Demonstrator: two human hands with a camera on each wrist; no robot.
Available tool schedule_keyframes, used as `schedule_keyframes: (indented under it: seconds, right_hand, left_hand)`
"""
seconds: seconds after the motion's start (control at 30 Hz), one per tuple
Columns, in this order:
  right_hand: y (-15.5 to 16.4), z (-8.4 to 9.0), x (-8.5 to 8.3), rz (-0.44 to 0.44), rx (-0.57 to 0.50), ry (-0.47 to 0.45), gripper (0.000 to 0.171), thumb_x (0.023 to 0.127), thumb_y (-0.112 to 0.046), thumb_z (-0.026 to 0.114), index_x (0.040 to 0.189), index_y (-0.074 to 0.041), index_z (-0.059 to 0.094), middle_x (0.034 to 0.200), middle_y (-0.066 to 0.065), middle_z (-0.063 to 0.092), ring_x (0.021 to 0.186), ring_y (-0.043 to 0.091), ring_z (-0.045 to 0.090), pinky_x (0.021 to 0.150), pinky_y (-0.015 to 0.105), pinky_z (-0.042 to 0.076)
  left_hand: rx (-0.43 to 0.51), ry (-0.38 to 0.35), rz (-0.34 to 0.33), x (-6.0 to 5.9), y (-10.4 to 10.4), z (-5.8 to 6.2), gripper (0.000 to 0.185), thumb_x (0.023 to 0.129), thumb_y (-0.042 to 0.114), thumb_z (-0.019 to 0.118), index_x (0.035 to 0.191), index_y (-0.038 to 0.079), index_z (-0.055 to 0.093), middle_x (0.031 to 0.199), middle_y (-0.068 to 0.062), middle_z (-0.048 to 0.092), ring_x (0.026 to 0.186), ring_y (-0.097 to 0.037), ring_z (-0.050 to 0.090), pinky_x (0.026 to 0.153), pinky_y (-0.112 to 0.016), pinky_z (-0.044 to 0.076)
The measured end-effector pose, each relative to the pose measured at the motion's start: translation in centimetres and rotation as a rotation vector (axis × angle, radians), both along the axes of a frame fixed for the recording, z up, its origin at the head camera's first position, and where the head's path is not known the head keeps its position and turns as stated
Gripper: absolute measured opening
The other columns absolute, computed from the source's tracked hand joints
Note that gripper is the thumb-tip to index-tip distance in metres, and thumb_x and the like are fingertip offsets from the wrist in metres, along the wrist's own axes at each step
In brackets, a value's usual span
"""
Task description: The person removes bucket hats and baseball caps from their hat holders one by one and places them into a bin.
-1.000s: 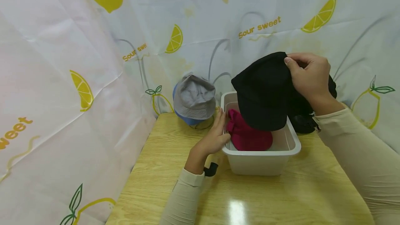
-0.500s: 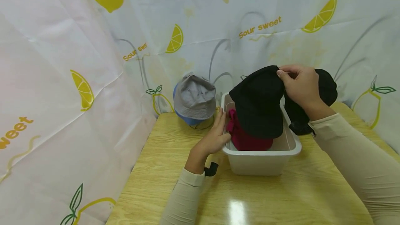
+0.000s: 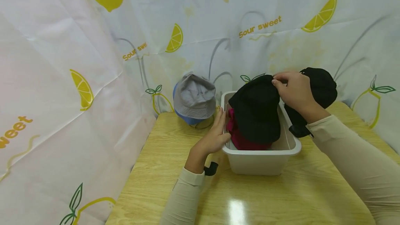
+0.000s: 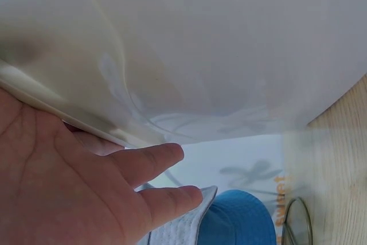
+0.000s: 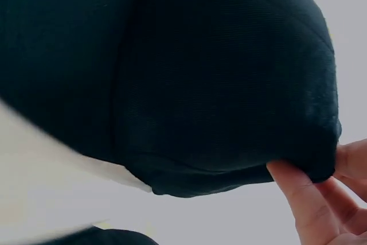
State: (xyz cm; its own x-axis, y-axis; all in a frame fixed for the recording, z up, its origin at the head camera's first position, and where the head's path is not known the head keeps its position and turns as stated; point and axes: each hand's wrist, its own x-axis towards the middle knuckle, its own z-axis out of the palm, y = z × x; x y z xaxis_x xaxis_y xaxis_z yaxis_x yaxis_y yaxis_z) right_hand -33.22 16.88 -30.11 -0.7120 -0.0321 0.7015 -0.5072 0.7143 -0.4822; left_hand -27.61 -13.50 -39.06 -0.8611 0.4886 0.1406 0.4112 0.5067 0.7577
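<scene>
Left of the bin [image 3: 262, 164], near its far left corner, a grey hat [image 3: 194, 96] sits on top of a blue hat [image 3: 187, 120], with what looks like a thin wire ring [image 3: 203, 126] under them, though the view is too small to be sure. The left hand [image 3: 214, 138] rests against the bin's left wall, fingers straight and close together along the rim; the left wrist view shows the palm flat on the white plastic. Inside the bin lies a red hat [image 3: 239, 138], partly covered. Over it hangs a black hat [image 3: 257, 110], its lower part already down inside the bin. The right hand [image 3: 295, 91] pinches this hat's top edge between thumb and fingertips [image 5: 292, 190], above the bin's far right side. Right of the bin, just behind that hand, sits another black hat [image 3: 322, 86]. All of it stands on a wooden table [image 3: 175, 183].
</scene>
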Motion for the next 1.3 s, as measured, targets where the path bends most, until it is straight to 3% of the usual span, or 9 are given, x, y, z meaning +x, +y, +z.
schedule_keyframes:
  seconds: [0.1, 0.37, 0.63, 0.83, 0.97, 1.17, 1.3]
  right_hand:
    - [-0.4, 0.0, -0.2, 0.009, 0.046, -0.043, 0.020, 0.097, -0.010, 0.068, 0.107, 0.004, 0.079, 0.116, 0.022, 0.075, 0.104, 0.042, 0.070, 0.090, 0.058, 0.051]
    - [-1.5, -0.4, -0.8, 0.062, 0.141, -0.264, 0.022, 0.099, -0.011, 0.066, 0.114, 0.002, 0.076, 0.124, 0.025, 0.071, 0.110, 0.044, 0.067, 0.096, 0.061, 0.049]
    - [-2.4, -0.9, -1.6, 0.082, 0.232, -0.389, 0.020, 0.099, -0.010, 0.065, 0.110, 0.004, 0.074, 0.117, 0.028, 0.070, 0.103, 0.042, 0.067, 0.085, 0.055, 0.054]
    - [-3.1, -1.6, -2.7, 0.093, 0.341, -0.490, 0.021, 0.100, -0.010, 0.064, 0.113, 0.005, 0.071, 0.117, 0.027, 0.068, 0.105, 0.042, 0.064, 0.091, 0.055, 0.053]
    - [-3.3, -2.0, -3.2, 0.092, 0.431, -0.503, 0.020, 0.099, -0.011, 0.066, 0.110, 0.005, 0.072, 0.114, 0.024, 0.069, 0.104, 0.040, 0.065, 0.092, 0.054, 0.053]
    - [-3.3, -2.3, -3.6, 0.096, 0.531, -0.489, 0.014, 0.096, -0.013, 0.070, 0.095, -0.001, 0.075, 0.096, 0.017, 0.072, 0.085, 0.033, 0.064, 0.082, 0.049, 0.052]
    - [-3.5, -2.6, -3.8, 0.106, 0.568, -0.473, 0.015, 0.096, -0.014, 0.071, 0.099, -0.001, 0.079, 0.098, 0.016, 0.076, 0.089, 0.035, 0.067, 0.084, 0.050, 0.054]
  left_hand:
    - [0.007, 0.002, -0.004, 0.0, 0.0, 0.0, 0.096, 0.086, 0.020, 0.048, 0.167, 0.008, -0.003, 0.171, 0.008, -0.024, 0.159, -0.018, -0.015, 0.129, -0.050, 0.009]
    - [0.000, 0.001, 0.002, 0.0, 0.1, -0.1, 0.096, 0.086, 0.018, 0.049, 0.167, 0.007, -0.002, 0.172, 0.003, -0.022, 0.160, -0.019, -0.014, 0.129, -0.050, 0.008]
    - [-0.006, 0.001, -0.001, 0.0, 0.0, 0.0, 0.096, 0.087, 0.019, 0.049, 0.167, 0.010, -0.003, 0.172, 0.003, -0.023, 0.160, -0.022, -0.015, 0.129, -0.050, 0.007]
    - [-0.008, -0.013, 0.000, 0.0, 0.0, -0.1, 0.095, 0.089, 0.019, 0.049, 0.167, 0.013, -0.005, 0.171, 0.008, -0.025, 0.159, -0.018, -0.017, 0.129, -0.050, 0.006]
    - [-0.006, -0.016, -0.002, 0.0, 0.0, -0.1, 0.095, 0.089, 0.018, 0.049, 0.167, 0.013, -0.005, 0.171, 0.009, -0.025, 0.159, -0.018, -0.017, 0.129, -0.049, 0.005]
    - [-0.017, 0.004, -0.006, -0.1, 0.0, -0.1, 0.096, 0.087, 0.019, 0.047, 0.167, 0.011, -0.005, 0.173, -0.001, -0.023, 0.160, -0.022, -0.016, 0.129, -0.049, 0.006]
    - [-0.017, 0.014, -0.010, -0.1, 0.0, -0.1, 0.095, 0.088, 0.020, 0.047, 0.167, 0.010, -0.006, 0.173, -0.004, -0.023, 0.160, -0.025, -0.016, 0.129, -0.051, 0.007]
